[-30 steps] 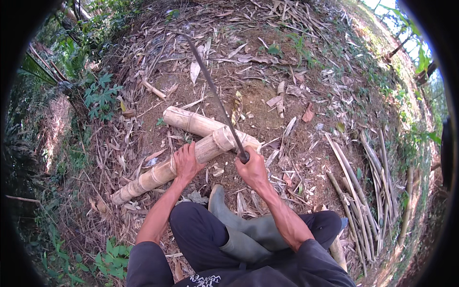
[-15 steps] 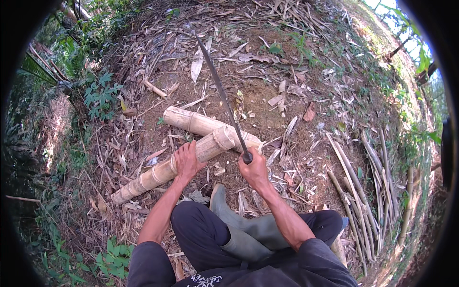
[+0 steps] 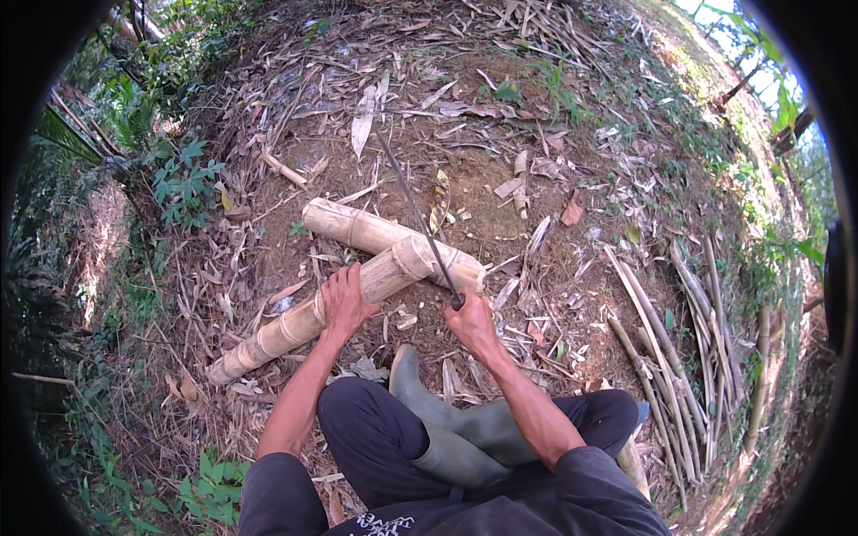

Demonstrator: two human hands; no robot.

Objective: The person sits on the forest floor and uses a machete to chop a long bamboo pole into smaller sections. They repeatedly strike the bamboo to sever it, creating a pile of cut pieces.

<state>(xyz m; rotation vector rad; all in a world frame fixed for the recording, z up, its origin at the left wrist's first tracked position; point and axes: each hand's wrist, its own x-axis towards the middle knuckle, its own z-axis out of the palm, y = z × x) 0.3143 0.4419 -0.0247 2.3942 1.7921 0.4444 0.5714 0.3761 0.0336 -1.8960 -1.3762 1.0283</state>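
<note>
My left hand (image 3: 347, 304) is wrapped over a thick pale bamboo pole (image 3: 277, 336), which slants from the lower left up to the right. Its right end rests on a second bamboo piece (image 3: 357, 225) lying crosswise on the ground. In my right hand (image 3: 471, 320) is the dark handle of a machete (image 3: 407, 189). The long thin blade points away from me and up to the left, seen nearly edge-on, passing by the pole's right end. Whether the blade touches the bamboo I cannot tell.
Rubber boots (image 3: 460, 424) on my folded legs are just below the bamboo. A bundle of thin sticks (image 3: 666, 384) lies to the right. Dry leaves and bamboo chips cover the soil. A leafy green plant (image 3: 185, 185) grows at the left, and a short stick (image 3: 284, 170) lies beyond the bamboo.
The machete's blade has come down toward the bamboo, its tip now lower and nearer in view. My right hand has dropped slightly, while my left hand keeps its place on the pole.
</note>
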